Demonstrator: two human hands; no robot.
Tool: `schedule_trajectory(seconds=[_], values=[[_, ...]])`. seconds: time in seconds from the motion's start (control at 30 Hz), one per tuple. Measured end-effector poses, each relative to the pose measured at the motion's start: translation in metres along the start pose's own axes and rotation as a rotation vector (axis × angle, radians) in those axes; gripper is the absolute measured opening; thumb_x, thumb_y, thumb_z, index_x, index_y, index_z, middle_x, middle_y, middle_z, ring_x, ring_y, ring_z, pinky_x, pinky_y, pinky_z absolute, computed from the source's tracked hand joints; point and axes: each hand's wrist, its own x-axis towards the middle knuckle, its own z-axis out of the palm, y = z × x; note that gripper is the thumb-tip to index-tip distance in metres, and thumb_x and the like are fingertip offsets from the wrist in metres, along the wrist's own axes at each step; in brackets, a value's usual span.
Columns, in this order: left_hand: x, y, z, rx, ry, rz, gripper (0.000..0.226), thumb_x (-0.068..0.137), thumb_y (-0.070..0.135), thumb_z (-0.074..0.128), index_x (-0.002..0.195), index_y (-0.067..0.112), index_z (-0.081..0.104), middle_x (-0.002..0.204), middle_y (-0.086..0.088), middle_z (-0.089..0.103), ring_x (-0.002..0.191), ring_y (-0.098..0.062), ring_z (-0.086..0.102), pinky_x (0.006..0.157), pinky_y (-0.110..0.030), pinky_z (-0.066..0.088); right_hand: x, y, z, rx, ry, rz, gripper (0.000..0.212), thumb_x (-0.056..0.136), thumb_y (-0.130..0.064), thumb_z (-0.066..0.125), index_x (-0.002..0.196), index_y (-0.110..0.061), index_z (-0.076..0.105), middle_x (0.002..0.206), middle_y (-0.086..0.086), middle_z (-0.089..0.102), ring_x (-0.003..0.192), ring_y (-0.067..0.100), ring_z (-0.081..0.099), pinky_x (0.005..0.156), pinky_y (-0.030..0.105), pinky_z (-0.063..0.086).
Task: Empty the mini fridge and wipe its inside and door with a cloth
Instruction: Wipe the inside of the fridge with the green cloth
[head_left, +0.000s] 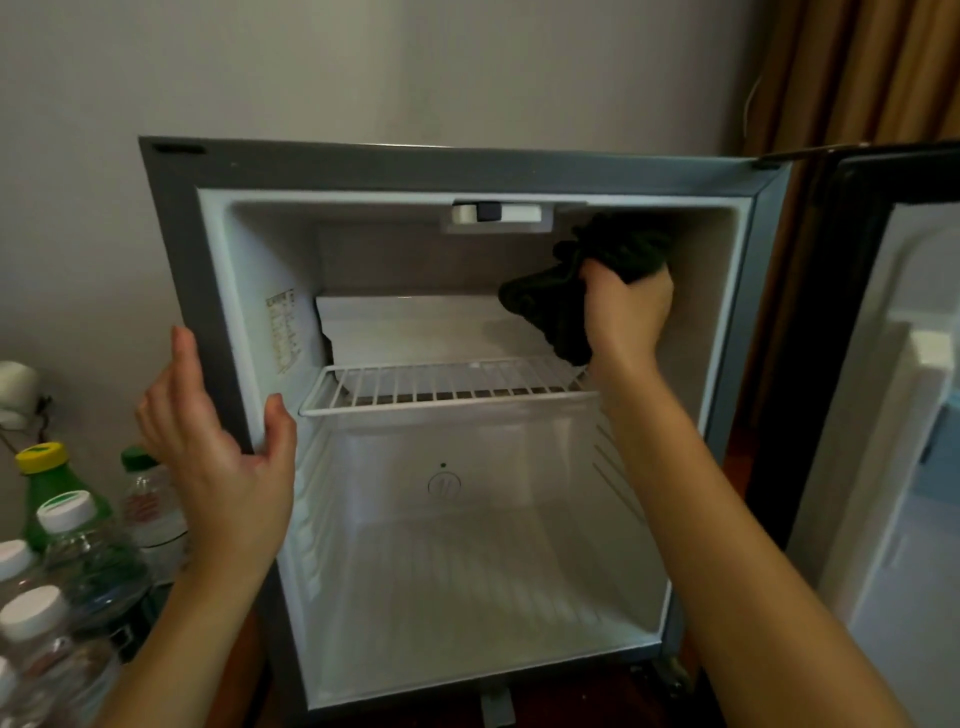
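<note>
1. Dark cloth (613, 260), bunched into a wad, sits in the upper right of the mini fridge (208, 291) cavity. It is up against the right inner wall, just under the ceiling and right of the thermostat control (496, 213).
2. The right hand (628, 306) grips the cloth from below, its fingers curled round the wad with the thumb (592, 278) clamped on the near side. A loose tail hangs from the fist down and left, ending just above the wire shelf (447, 387).
3. The left hand (218, 441) braces the fridge's left frame at middle left of the frame. Its fingers (184, 364) lie straight along the outer side and the thumb rests on the inner edge; it holds nothing.
4. Emptying looks finished: the wire shelf and the lower compartment carry nothing, and plastic bottles (67, 545) stand grouped at the lower left of the frame, outside the fridge.
5. Wiping appears to be under way at the top right corner. Which surfaces are already clean cannot be told. The open door (893, 415) at the right edge is apart from both hands and likely remains to be done.
</note>
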Motion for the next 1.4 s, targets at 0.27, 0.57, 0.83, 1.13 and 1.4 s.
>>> schedule_trajectory(seconds=[0.27, 0.57, 0.83, 1.13, 1.4], values=[[0.001, -0.002, 0.003, 0.005, 0.061, 0.041, 0.07, 0.089, 0.016, 0.06, 0.148, 0.006, 0.025, 0.133, -0.016, 0.038, 0.123, -0.029, 0.034, 0.101, -0.038, 0.032, 0.042, 0.006, 0.046, -1.414, -0.554, -0.075, 0.044, 0.085, -0.038, 0.058, 0.119, -0.01, 0.052, 0.12, 0.016, 0.053, 0.112, 0.037, 0.051, 0.093, 0.045, 0.047], [0.002, -0.002, -0.001, 0.025, 0.06, 0.093, 0.07, 0.086, 0.01, 0.062, 0.145, 0.0, 0.027, 0.131, -0.018, 0.039, 0.121, -0.029, 0.034, 0.105, -0.026, 0.025, -0.043, 0.002, 0.171, -1.261, -0.909, -0.657, 0.043, 0.084, -0.041, 0.058, 0.12, -0.02, 0.056, 0.116, 0.004, 0.061, 0.108, 0.026, 0.058, 0.076, 0.029, 0.041], [0.004, -0.001, -0.004, -0.012, 0.005, 0.059, 0.072, 0.086, 0.015, 0.06, 0.148, 0.008, 0.024, 0.13, -0.006, 0.033, 0.121, -0.025, 0.033, 0.1, -0.027, 0.029, 0.002, -0.003, 0.139, -1.4, -1.047, -0.617, 0.034, 0.087, -0.036, 0.055, 0.115, -0.016, 0.055, 0.104, 0.007, 0.057, 0.101, 0.03, 0.058, 0.072, 0.03, 0.039], [0.004, -0.003, -0.002, -0.045, 0.006, 0.092, 0.071, 0.087, 0.015, 0.059, 0.148, 0.007, 0.023, 0.127, -0.014, 0.038, 0.119, -0.028, 0.035, 0.099, -0.058, 0.038, 0.071, -0.009, 0.055, -1.669, -0.836, -0.176, 0.032, 0.086, -0.025, 0.059, 0.113, -0.007, 0.056, 0.1, 0.014, 0.057, 0.09, 0.033, 0.055, 0.087, 0.038, 0.047], [0.003, -0.002, -0.002, -0.089, 0.004, 0.07, 0.069, 0.087, 0.015, 0.059, 0.147, 0.004, 0.026, 0.13, -0.003, 0.033, 0.12, -0.023, 0.033, 0.098, -0.059, 0.04, 0.047, 0.016, 0.05, -1.816, -0.458, -0.159, 0.06, 0.089, -0.041, 0.049, 0.136, -0.005, 0.039, 0.136, 0.022, 0.04, 0.121, 0.045, 0.042, 0.097, 0.054, 0.041]])
